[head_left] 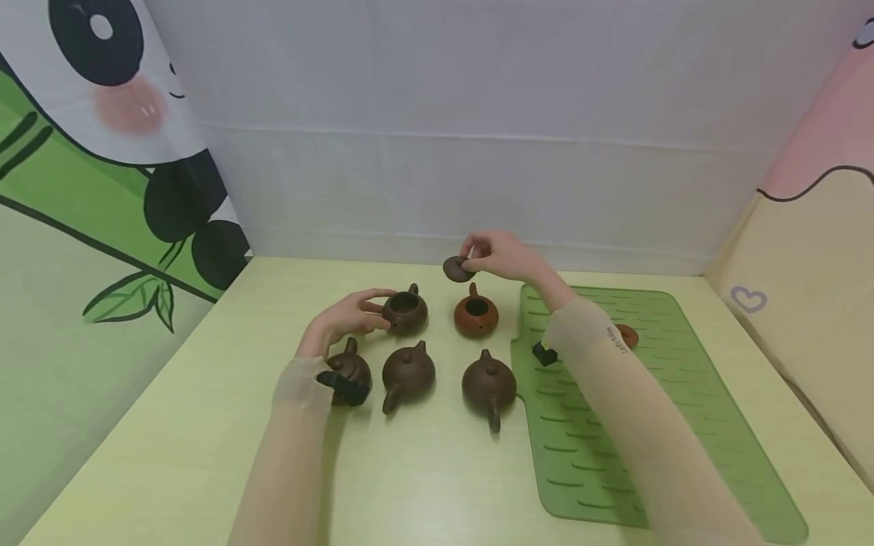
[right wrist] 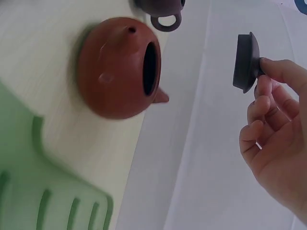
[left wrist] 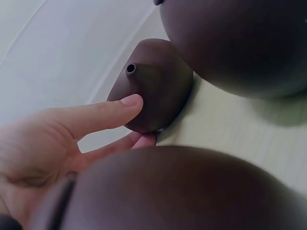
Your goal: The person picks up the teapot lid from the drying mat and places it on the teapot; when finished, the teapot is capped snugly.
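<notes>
My left hand (head_left: 351,312) has its thumb and fingers around the side of a dark brown teapot (head_left: 394,321), which stands on the table without a lid. In the left wrist view the thumb lies beside the spout of that teapot (left wrist: 163,81). Raised near the back wall, my right hand (head_left: 505,256) pinches a dark teapot lid (head_left: 455,269) by its knob. The right wrist view has this lid (right wrist: 244,62) turned on edge, apart from any pot. Below the right hand sits a reddish-brown teapot (head_left: 467,324), its mouth uncovered.
Three dark lidded teapots stand nearer: one (head_left: 358,368) partly behind the left wrist strap, one in the middle (head_left: 410,375), one (head_left: 488,385) beside the green mat (head_left: 580,462). A reddish lid (head_left: 628,336) lies on the mat, partly covered by the right sleeve. A pale wall (head_left: 478,189) closes off the back.
</notes>
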